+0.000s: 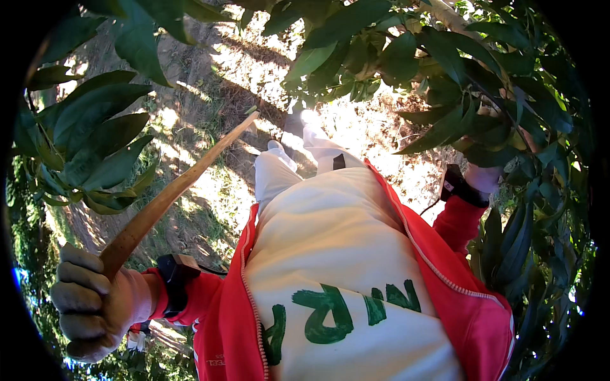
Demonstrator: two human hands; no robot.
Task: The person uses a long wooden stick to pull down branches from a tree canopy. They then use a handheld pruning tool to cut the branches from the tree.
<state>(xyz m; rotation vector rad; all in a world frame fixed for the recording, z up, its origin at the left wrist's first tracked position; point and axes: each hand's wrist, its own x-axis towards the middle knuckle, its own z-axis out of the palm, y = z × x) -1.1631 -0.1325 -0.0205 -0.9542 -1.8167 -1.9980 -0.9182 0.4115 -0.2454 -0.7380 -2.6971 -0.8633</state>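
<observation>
My left hand (95, 305), in a light glove with greyish fingers, is wrapped round the thick end of a wooden stick (181, 184). The stick slants away up and to the right, slightly curved, and looks thinner toward its far tip. On the right, my right hand (484, 178) reaches in among dark green leaves (486, 130). Only the part by the wrist shows there; leaves hide its fingers, so whether it grips anything is not visible. A dark band with a small device (178, 279) circles my left wrist, and a similar device (459, 185) sits on the right one.
Leafy branches (105, 133) hang close on the left, and more foliage (394, 57) spreads across the top and right. A pale branch (451, 16) runs through the upper right. Below lies sunlit ground (210, 82) with shadows, dry litter and some grass around my feet.
</observation>
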